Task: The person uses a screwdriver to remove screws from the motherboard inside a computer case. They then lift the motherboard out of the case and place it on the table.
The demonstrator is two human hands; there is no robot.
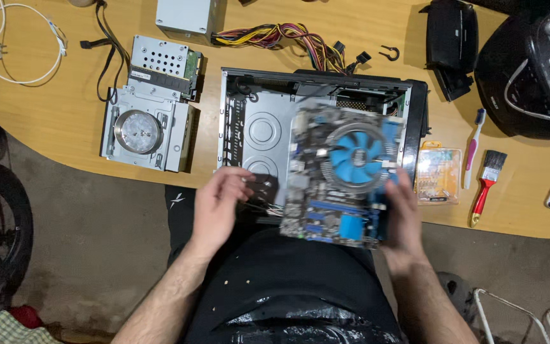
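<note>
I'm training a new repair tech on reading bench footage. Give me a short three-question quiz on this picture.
1. True or false: the right hand holds the motherboard by its edge.
2. What lies nearest the left hand's fingers? A) the toothbrush B) the wire bundle at the open computer case C) the paintbrush
3. What colour is the fan on the motherboard?

Key: 1 true; 2 B; 3 blue.
</note>
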